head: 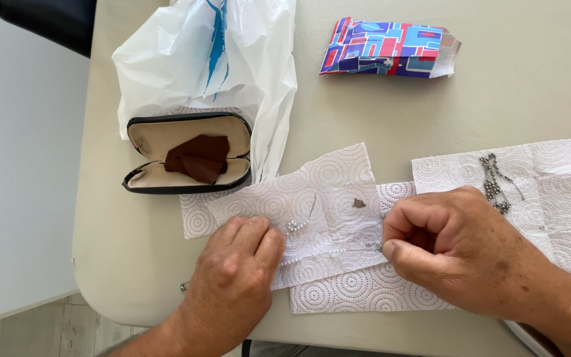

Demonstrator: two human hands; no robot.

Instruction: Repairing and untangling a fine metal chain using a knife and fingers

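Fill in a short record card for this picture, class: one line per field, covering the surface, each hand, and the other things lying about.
Surface: pale beige table with rounded corner
Left hand: fingertips pressing on a thin pearly bead strand lying on patterned white paper towel
Right hand: closed in a pinch at the strand's other end
Beside right hand: dark metallic bead chain on another paper towel sheet
Behind: open black glasses case holding a brown cloth
Also: white plastic bag; colourful printed paper packet

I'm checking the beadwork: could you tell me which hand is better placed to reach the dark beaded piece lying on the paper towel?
Probably the right hand: the dark beaded piece lies just beyond its knuckles.
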